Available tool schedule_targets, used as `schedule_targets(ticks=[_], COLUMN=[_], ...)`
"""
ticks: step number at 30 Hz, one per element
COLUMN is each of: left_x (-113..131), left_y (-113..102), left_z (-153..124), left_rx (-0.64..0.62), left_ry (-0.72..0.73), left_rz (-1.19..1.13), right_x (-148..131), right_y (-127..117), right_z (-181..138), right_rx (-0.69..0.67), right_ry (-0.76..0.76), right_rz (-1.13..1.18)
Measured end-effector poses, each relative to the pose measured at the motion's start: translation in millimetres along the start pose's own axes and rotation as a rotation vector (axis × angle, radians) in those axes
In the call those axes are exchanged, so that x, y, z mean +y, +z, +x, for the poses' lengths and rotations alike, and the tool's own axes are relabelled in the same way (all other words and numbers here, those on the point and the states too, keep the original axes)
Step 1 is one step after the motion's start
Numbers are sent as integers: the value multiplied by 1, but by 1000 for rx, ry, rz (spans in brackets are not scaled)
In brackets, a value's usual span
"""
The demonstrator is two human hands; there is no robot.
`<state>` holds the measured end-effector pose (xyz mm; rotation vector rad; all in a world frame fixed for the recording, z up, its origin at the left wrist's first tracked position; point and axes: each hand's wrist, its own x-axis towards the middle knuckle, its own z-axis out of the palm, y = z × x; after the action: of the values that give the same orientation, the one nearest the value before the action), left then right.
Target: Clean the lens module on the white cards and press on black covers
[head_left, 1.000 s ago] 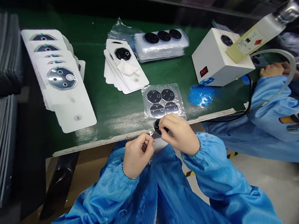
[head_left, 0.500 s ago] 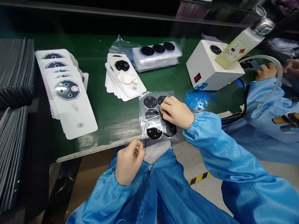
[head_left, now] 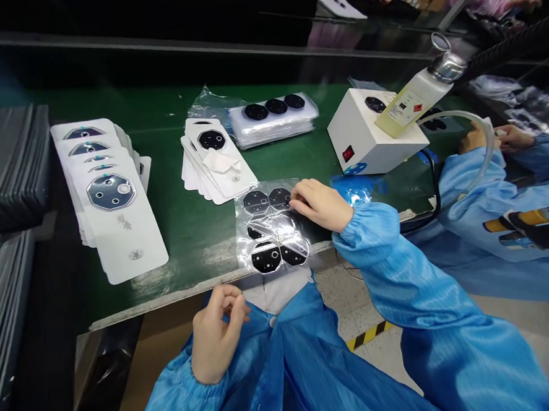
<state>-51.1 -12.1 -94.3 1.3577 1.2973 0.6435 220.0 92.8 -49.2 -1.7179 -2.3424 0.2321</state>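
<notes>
Pressing on the disc sheet (head_left: 269, 229), the right hand (head_left: 323, 205) lies flat with fingers together and unclamped, fingertips on the sheet's far right corner. The sheet sits at the near edge of the bench (head_left: 187, 235), long axis running near to far, extending leftward from that hand. The left hand (head_left: 217, 339) hangs below the near edge, well apart, loosely curled, thumb and forefinger almost meeting, nothing visible in it.

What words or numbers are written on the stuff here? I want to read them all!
Nothing here can be read clearly.
Bottle label: small print and a red diamond sign, too blurred to read.
White cards: grey printed marks, too small to read.
White box: a red switch, no readable mark.
</notes>
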Motion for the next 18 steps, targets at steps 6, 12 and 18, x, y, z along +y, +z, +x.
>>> schedule_targets(ticks=[6,12,18], left_x=[4,14,9], left_y=[55,94,92], left_z=[20,44,45], left_rx=[-509,-482,-485], left_ry=[-169,-229,-246], left_rz=[-317,-449,-481], right_x=[-10,-22,-2], right_y=[-2,0,-14], right_z=[-37,-37,3], right_rx=[-81,-243,-355], right_ry=[35,36,79], right_rz=[69,31,-54])
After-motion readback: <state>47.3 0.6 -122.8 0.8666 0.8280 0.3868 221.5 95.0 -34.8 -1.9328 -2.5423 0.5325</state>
